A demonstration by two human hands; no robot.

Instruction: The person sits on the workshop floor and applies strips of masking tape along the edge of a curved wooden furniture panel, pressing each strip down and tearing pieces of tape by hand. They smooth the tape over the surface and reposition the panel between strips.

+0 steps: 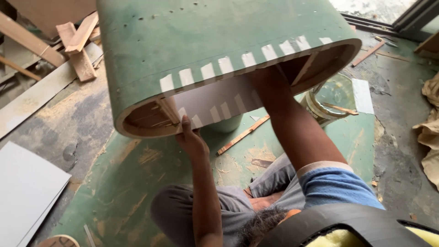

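The person sits on the floor with a big oval green shell (219, 41) tipped up in front of them, its open end facing down toward their lap. It is a curved hollow form with a plywood rim and a row of pale tape strips (228, 65) running along its edge. Inside it I can see wooden ribs and a white sheet (215, 103) lining the lower wall, also taped.

The left hand (191, 139) is pressed up against the rim at the near opening, fingers curled over the edge of the white sheet, a closed grip on it. The right arm goes deep into the hollow; its hand is hidden inside, so I cannot tell how its grip stands.

Just beyond the shell, on the green board (137, 183) covering the floor, stands a clear plastic jar (331, 98) with a wooden stick (340, 109) lying across its mouth; its contents I cannot make out. A thin wooden strip (242, 135) lies near.
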